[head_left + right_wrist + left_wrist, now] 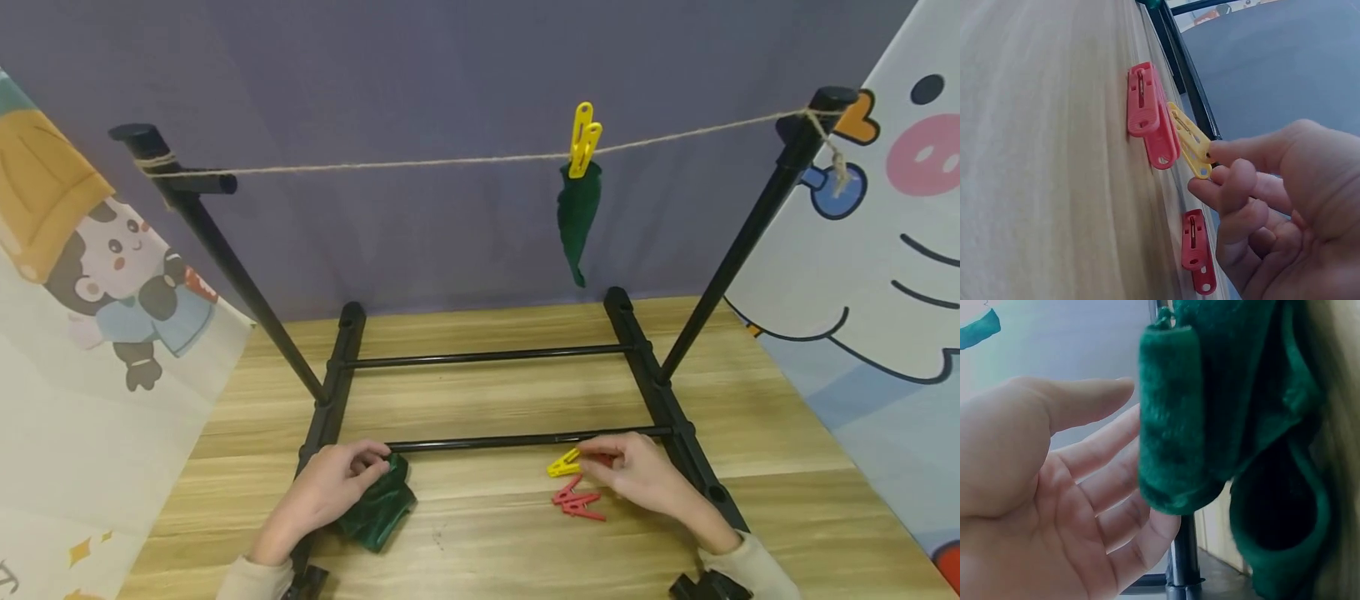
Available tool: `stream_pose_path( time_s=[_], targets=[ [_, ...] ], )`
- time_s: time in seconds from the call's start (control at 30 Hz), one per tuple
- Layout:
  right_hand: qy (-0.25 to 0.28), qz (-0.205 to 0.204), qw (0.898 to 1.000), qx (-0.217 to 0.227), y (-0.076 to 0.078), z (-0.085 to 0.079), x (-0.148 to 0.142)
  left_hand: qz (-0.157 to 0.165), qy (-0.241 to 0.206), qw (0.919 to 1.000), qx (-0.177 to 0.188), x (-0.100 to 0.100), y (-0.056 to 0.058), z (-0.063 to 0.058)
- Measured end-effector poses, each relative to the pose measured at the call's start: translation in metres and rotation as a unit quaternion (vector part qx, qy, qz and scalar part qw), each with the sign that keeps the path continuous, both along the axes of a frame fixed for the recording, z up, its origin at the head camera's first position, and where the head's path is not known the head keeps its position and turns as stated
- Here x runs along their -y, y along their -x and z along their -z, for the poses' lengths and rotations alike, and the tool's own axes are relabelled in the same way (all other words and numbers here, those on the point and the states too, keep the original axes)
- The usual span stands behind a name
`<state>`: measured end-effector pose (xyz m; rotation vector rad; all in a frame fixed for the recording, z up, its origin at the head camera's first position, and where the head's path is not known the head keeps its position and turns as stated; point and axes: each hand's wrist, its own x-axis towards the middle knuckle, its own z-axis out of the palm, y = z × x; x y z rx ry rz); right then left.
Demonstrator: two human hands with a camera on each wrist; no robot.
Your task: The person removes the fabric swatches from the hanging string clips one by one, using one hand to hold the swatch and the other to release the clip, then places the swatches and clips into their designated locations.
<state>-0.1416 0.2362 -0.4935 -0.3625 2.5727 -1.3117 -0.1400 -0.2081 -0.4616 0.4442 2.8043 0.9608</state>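
Note:
A small dark green velvety cloth piece (378,510), with a rolled, tube-like part in the left wrist view, lies folded on the table at the left. My left hand (333,483) is at its upper edge, fingers loosely bent and partly behind the cloth (1172,419); the thumb stands apart from the fingers. At the right, my right hand (637,471) pinches the handle end of a yellow clothespin (1188,134) between thumb and fingers, low over the table. Red clothespins (577,502) lie just in front of it, and another red clothespin (1194,240) is beneath the hand.
A black tube frame (517,439) stands on the wooden table, with a twine line (360,167) tied between its posts. From the line hangs another green cloth (577,217), held by a yellow clothespin (583,142). Printed cartoon panels flank both sides, and a grey-purple curtain is behind.

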Motion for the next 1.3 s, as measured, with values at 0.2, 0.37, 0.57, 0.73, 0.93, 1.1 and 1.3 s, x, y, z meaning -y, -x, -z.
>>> stream_pose_path(
  time_s=[0.2,0.37,0.57,0.73,0.93,1.1,1.3],
  targets=[
    [-0.018,0.002,1.000,-0.006,-0.001,0.002,0.003,-0.004,0.000,0.9998,-0.021,0.003,0.000,-0.006],
    [-0.034,-0.004,0.999,-0.010,-0.001,-0.002,0.004,-0.006,-0.006,0.9996,-0.027,0.004,0.002,-0.007],
    [-0.002,-0.003,1.000,-0.009,0.002,-0.012,0.002,-0.021,-0.016,0.9992,-0.030,0.004,0.006,-0.008],
    [0.006,-0.004,1.000,-0.020,0.009,-0.025,-0.003,-0.023,-0.016,0.9992,-0.028,0.004,0.009,-0.008],
    [-0.016,-0.007,0.999,-0.051,0.018,-0.046,-0.007,-0.021,-0.027,0.9990,-0.029,0.003,0.013,-0.010],
    [-0.022,-0.006,0.997,-0.068,0.025,-0.058,-0.010,-0.025,-0.029,0.9988,-0.029,0.000,0.018,-0.013],
    [-0.011,-0.002,0.997,-0.075,0.028,-0.072,-0.012,-0.006,-0.044,0.9983,-0.038,-0.005,0.025,-0.019]
  ],
)
